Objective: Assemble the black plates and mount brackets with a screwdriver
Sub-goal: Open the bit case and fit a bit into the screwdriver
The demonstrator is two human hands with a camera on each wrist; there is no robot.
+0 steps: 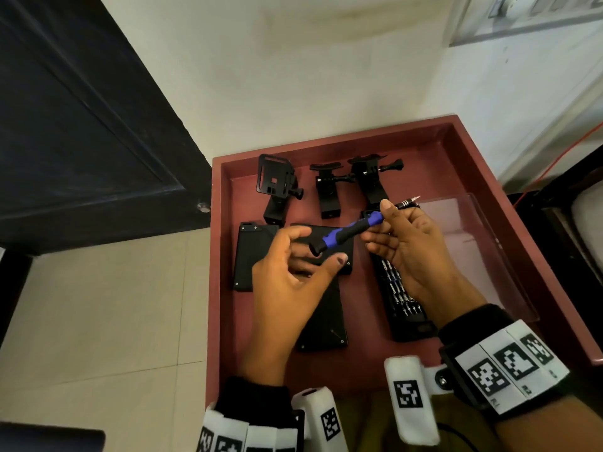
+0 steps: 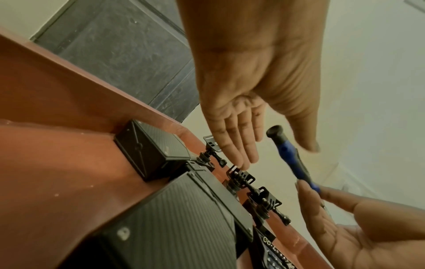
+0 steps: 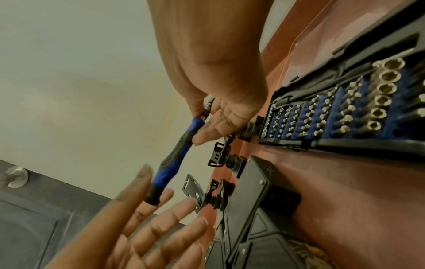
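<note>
Red tray [image 1: 463,151] by dark door | right hand [image 1: 414,252] pinches screwdriver [image 1: 350,230] near its bit end, left hand [image 1: 287,288] open by handle | black plates [image 1: 249,256] and mount brackets [image 1: 329,190] lie loose, unjoined | assembly not begun

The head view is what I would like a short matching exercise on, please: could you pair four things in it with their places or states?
Things:
1. screwdriver
2. bit case
3. left hand
4. mount brackets

States:
A. standing along the tray's far side
B. open, fingers spread by the handle's end
C. lying open under the right wrist
D. pinched near its tip by the right hand

Pairs: 1-D, 2-C, 3-B, 4-A
</note>
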